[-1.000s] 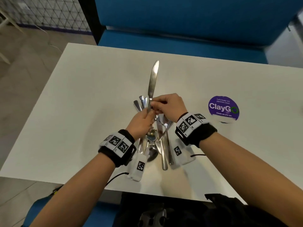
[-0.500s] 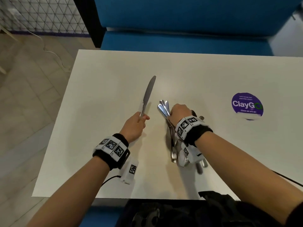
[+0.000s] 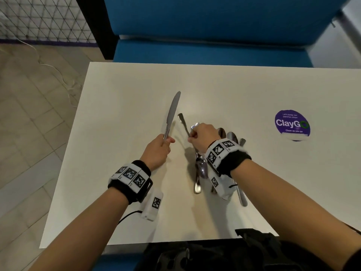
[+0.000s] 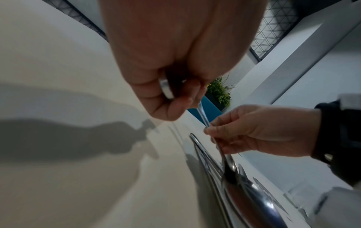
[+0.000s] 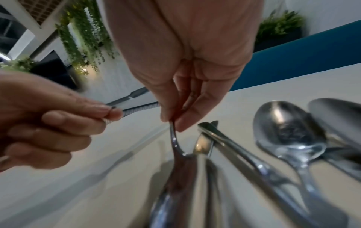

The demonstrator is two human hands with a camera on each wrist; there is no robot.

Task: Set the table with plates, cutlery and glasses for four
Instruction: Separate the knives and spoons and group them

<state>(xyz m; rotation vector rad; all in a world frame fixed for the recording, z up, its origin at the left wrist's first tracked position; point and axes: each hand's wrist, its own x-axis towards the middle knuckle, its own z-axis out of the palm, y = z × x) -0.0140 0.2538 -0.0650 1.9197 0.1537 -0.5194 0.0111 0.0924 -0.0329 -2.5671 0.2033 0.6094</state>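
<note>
My left hand [image 3: 158, 148] grips a table knife [image 3: 172, 112] by its handle, above the white table [image 3: 117, 114], blade pointing away from me. The handle's end shows in my curled fingers [image 4: 166, 88]. To its right, my right hand [image 3: 201, 136] pinches the thin handle of a spoon [image 3: 201, 169] between thumb and fingertips [image 5: 173, 121]; the bowl hangs down towards me [image 5: 175, 185]. Under and right of the right wrist lies a pile of cutlery [image 3: 230, 135] with spoons [image 5: 289, 131] and long handles [image 5: 234, 146]. No plates or glasses are in view.
A round purple ClayGo sticker [image 3: 292, 124] sits on the table at the right. A blue bench [image 3: 195, 49] runs along the far edge. The table's left edge drops to a tiled floor [image 3: 29, 114]. A dark bag lies at my lap [image 3: 214, 255].
My left hand has carried the knife left, away from the pile. My right hand, earlier resting on the pile, now pinches one spoon by its handle and tilts it up.
</note>
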